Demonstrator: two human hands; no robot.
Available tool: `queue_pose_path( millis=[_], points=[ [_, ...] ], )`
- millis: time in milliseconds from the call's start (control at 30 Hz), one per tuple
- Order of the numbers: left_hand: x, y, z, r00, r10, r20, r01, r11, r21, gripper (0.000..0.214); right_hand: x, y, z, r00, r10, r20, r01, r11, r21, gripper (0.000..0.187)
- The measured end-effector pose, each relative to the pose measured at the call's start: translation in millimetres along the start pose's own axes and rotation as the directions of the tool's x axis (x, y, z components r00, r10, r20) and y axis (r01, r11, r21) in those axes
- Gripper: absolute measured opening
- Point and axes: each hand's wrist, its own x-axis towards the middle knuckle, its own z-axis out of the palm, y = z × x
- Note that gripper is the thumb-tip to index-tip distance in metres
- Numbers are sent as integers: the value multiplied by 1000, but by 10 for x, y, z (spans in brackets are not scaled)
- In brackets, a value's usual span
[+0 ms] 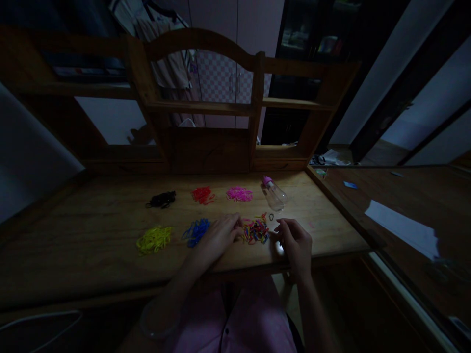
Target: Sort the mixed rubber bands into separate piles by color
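A mixed pile of coloured rubber bands (pixel 256 230) lies on the wooden desk between my two hands. My left hand (pixel 222 231) rests at the pile's left edge, fingers bent together; what is between them is hidden. To the right of the pile, my right hand (pixel 296 241) has thumb and fingers pinched, and I cannot make out anything in them. One small loose band (pixel 271 216) lies just above. Sorted by colour are a blue pile (pixel 196 232), partly behind my left hand, a yellow pile (pixel 154 239), a black pile (pixel 162 199), a red pile (pixel 203 194) and a pink pile (pixel 239 194).
A clear bottle with a pink cap (pixel 275 194) lies on its side behind the right hand. The wooden shelf unit (pixel 209 147) rises along the desk's back. On the brown surface at right lie white paper (pixel 403 228) and a small blue card (pixel 350 185). The room is dim.
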Motion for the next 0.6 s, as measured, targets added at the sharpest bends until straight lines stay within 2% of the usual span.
queue_pose_path(
  millis=[100, 267, 367, 467, 533, 600],
  points=[
    [-35, 6, 48, 998, 27, 49, -26, 999, -28, 10, -3, 6, 2, 1000, 1, -3, -1, 1000, -3, 27],
    [-64, -58, 159, 995, 98, 28, -99, 994, 42, 7, -2, 13, -1, 1000, -4, -3, 4, 1000, -4, 26],
    [-92, -113, 131, 994, 108, 29, -110, 990, 88, 9, -2, 11, -4, 1000, -6, -2, 6, 1000, -6, 26],
    [-39, -173, 26, 997, 40, -62, -37, 998, 60, 9, -5, 16, -3, 1000, -8, 4, 8, 1000, 0, 27],
    [80, -222, -42, 989, -11, -146, 15, 1000, 26, 8, -7, 20, -1, 1000, -12, 3, 12, 1000, 9, 28],
    [243, -284, -80, 986, -19, -166, 24, 999, 25, 8, -7, 23, 1, 1000, -11, -5, 11, 1000, 16, 29]
  ],
)
